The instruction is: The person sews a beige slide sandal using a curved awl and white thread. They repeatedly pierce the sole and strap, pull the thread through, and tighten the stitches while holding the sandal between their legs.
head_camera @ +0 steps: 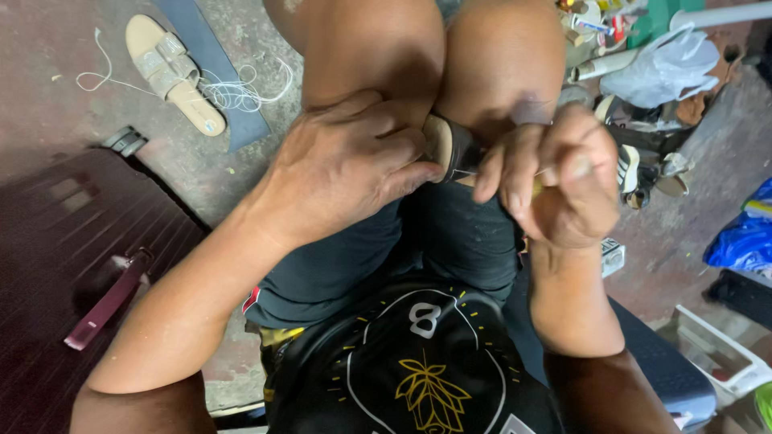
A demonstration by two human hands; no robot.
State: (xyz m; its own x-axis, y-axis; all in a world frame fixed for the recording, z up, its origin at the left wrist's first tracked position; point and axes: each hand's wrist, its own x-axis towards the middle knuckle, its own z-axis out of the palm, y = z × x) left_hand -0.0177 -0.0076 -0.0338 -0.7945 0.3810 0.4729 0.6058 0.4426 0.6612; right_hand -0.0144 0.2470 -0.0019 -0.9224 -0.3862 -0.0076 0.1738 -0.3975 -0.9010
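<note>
Hands number two: left hand [342, 165] clamps one sandal [450, 146]; right hand [563, 173], fisted, pinches one tool [537, 183].

The left hand [342, 165] presses a dark shoe [452, 146] against the knees [434, 56], its fingers curled over the tan sole edge. The right hand [563, 173] is closed in a fist just beside the shoe, pinching a thin tool whose tip meets it. On the floor to the upper left lies a beige sandal [173, 72] with loose white string [237, 88] beside it. A white plastic bag [663, 68] sits at the upper right, a dark red suitcase [72, 257] at the left.
</note>
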